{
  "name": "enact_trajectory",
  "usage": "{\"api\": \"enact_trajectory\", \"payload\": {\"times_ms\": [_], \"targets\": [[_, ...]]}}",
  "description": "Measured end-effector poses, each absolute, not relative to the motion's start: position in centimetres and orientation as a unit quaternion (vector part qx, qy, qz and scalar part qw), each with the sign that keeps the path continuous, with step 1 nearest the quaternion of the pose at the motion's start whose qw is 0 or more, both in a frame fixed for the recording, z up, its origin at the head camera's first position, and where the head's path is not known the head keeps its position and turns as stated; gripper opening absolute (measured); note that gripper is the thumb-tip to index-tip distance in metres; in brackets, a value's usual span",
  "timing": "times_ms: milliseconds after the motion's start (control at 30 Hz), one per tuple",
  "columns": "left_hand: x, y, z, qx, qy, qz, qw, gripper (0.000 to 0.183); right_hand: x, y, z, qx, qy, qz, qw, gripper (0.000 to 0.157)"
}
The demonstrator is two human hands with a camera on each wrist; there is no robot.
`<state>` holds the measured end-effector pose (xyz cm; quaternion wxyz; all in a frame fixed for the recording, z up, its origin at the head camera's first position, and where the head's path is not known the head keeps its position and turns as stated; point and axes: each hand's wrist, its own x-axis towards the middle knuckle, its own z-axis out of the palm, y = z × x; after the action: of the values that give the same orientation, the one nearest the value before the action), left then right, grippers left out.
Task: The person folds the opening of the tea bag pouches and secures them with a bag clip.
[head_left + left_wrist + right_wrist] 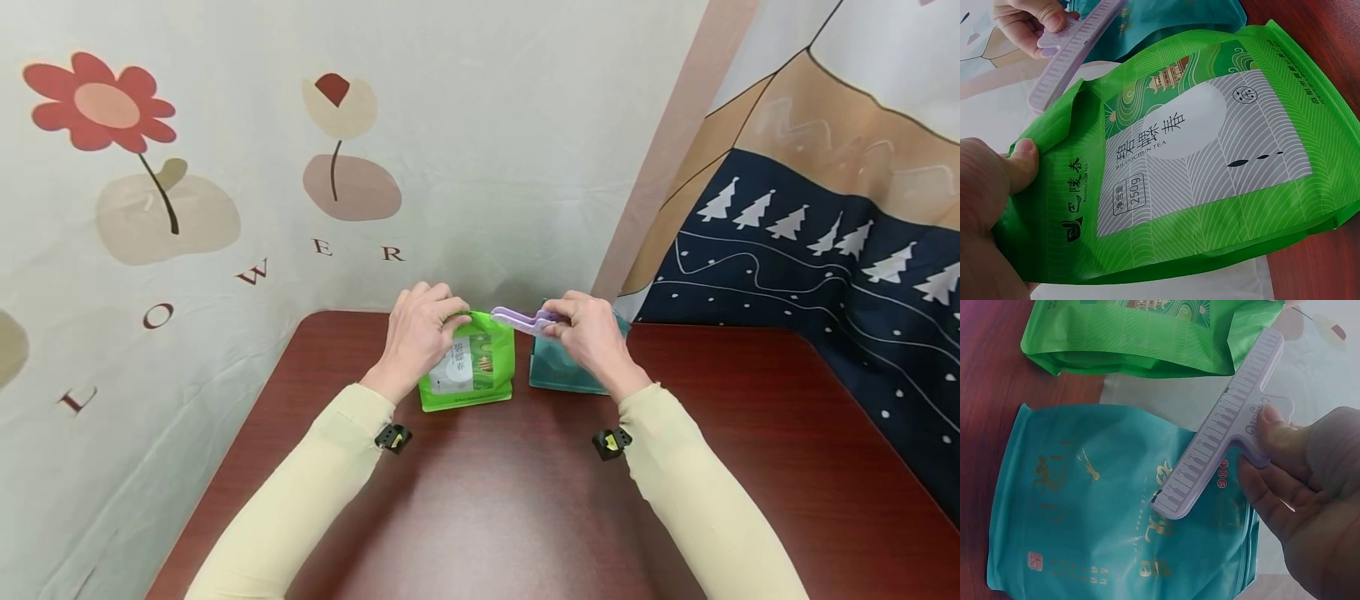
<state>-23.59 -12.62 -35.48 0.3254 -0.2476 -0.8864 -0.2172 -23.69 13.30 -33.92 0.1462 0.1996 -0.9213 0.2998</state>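
Observation:
A bright green tea bag (501, 367) with a grey label (1210, 144) stands on the table, its top folded over. My left hand (423, 333) pinches that folded top edge, thumb (1024, 159) on the front face. In my right hand (596, 337) is a lilac bag clip (1222, 425) printed with piano keys, pinched by its handle tabs. The clip's long bar points left, its far end close to the green bag's top right corner. Behind the right hand stands a teal tea bag (1097, 494) with gold writing, partly hidden by that hand in the head view.
Both bags stand at the back of a dark red wooden table (510, 500), near a pale curtain (495, 125) with printed flowers. A dark blue cloth (787, 258) with white trees hangs at the right. Small black devices (393, 437) sit on both wrists.

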Motion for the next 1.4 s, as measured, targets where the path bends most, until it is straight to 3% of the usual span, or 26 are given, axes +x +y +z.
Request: {"api": "enact_trajectory", "payload": {"times_ms": [433,700,1400], "targets": [[-23.45,-12.64,-35.22,-0.249,-0.891,-0.218,0.311,0.006,-23.95,13.36,-33.74,0.216,-0.924,0.289,0.128,0.009],[-23.33,-12.45,-35.03,-0.239,-0.903,-0.205,0.293,0.021,-23.9,13.56,-33.61,0.22,-0.921,0.295,0.13,0.008],[-23.9,-12.11,-35.75,-0.26,-0.882,-0.177,0.351,0.01,-24.07,12.91,-33.43,0.256,-0.915,0.273,0.152,0.009]]}}
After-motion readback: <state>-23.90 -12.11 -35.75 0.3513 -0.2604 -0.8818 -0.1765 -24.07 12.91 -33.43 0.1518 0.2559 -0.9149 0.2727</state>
